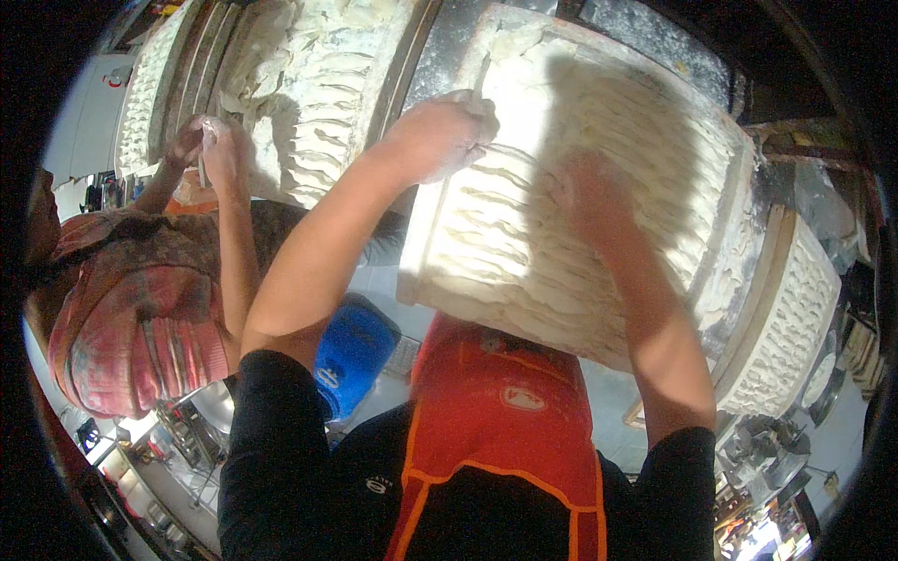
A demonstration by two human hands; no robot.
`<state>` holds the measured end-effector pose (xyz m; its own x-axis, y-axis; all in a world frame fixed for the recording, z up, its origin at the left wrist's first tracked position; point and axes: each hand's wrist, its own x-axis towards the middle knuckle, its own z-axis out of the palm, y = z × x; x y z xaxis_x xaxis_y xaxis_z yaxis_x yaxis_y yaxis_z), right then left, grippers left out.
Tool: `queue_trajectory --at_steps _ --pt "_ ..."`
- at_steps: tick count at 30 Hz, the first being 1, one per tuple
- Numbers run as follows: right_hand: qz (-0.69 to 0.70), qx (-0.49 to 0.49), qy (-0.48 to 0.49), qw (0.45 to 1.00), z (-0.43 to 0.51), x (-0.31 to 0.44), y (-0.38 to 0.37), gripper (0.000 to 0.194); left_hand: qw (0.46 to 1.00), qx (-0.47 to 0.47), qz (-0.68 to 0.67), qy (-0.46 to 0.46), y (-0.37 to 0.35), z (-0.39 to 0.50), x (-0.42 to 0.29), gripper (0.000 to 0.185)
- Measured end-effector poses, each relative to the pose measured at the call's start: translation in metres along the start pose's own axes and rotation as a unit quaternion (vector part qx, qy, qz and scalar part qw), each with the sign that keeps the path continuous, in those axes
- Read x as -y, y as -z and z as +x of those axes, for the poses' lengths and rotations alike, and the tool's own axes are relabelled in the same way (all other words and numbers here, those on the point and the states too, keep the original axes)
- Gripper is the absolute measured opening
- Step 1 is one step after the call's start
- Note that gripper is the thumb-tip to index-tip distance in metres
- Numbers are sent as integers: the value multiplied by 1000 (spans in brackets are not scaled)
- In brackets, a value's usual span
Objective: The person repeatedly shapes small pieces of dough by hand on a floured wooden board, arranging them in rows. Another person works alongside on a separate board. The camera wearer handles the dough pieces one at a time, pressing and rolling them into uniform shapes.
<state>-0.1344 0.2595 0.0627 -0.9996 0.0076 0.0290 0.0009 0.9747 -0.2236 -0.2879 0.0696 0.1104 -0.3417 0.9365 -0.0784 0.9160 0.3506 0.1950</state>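
Observation:
A shallow, light-coloured tray (421,231) lies before me, lined with rows of pale, floury dough strips (484,238). Over its left side, my left hand (445,133) has curled, flour-dusted fingers, and whether dough is between them is hidden. My right hand (596,193) reaches over the middle of the same tray, blurred and in shadow. Its fingers point toward the dough rows, and I cannot make out what they hold. Loose dough (515,42) lies smeared along the tray's far left corner.
At left, another person's hands (210,144) pinch something small beside a second tray of dough pieces (326,126). More filled trays stand at far left (151,84) and right (786,322). A blue plastic container (358,357) sits below, between that person and my red apron (501,393).

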Motion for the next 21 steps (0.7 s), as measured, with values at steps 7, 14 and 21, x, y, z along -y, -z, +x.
queue_trajectory --at_steps 7,14,21 --pt "5 -18 28 999 -6 1 2 18 997 -17 57 -52 -14 3 7 11" --pt "101 -29 35 994 19 23 8 14 992 -35 66 -98 -16 5 12 11" --pt "-21 53 34 998 11 3 11 14 994 47 94 -40 -8 4 3 17"
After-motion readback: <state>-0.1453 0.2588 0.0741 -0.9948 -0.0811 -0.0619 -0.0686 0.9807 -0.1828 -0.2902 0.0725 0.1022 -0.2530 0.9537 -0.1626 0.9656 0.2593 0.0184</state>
